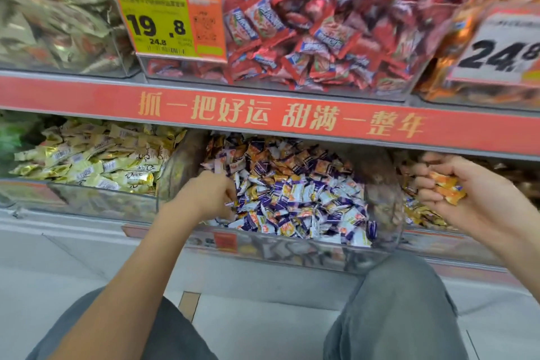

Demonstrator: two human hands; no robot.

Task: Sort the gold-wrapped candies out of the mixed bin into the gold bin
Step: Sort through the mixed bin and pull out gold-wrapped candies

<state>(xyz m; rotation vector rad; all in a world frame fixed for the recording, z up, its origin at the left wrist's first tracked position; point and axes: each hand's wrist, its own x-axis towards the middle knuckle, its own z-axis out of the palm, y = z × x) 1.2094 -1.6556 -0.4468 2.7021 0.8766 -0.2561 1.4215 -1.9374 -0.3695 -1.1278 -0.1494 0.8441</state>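
Observation:
The mixed bin (292, 248) on the lower shelf holds a heap of purple-and-white candies with gold-orange ones (324, 168) scattered among them. My left hand (209, 194) is blurred and reaches into the bin's left side, fingers curled down among the wrappers; whether it pinches one is unclear. My right hand (464, 193) is cupped, palm up, holding several gold-wrapped candies (445, 187) above the gold bin (422, 215) at the right, whose contents are mostly hidden by the hand.
A bin of pale gold Dove candies (96, 161) sits left of the mixed bin. The red shelf strip (277, 114) overhangs the lower bins. Above it are bins of red candies (315, 32) with price tags. My knees are below.

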